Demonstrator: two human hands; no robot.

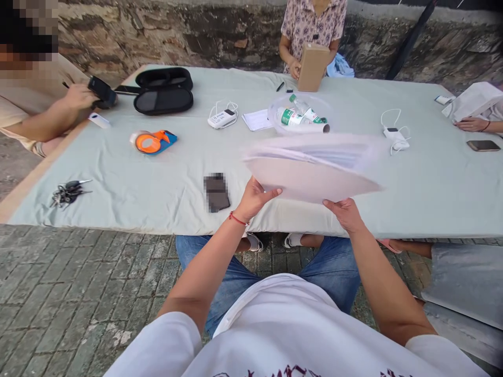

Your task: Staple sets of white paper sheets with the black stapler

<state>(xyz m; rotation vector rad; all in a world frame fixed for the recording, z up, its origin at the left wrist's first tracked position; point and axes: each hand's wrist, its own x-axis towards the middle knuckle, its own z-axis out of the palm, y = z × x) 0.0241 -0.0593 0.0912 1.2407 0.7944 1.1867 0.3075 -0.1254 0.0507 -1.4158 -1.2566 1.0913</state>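
A stack of paper sheets [310, 175], blurred along its far edge, is held up over the near side of the table. My left hand [255, 198] grips its near left edge with the thumb on top. On the near right edge, my right hand [346, 212] pinches the same stack, thumb also on top. The sheets fan apart at the far side. My fingers beneath the paper are hidden. A dark phone [217, 192] lies on the cloth to the left of my left hand.
A pale cloth covers the table [176, 178]. Around it are keys [69, 193], an orange tape dispenser [153, 141], a black case [164, 91], white devices with cords [222, 119] and a clear basin with bottles [301, 112]. Across, a person holds a cardboard box [313, 67]; others sit left and right.
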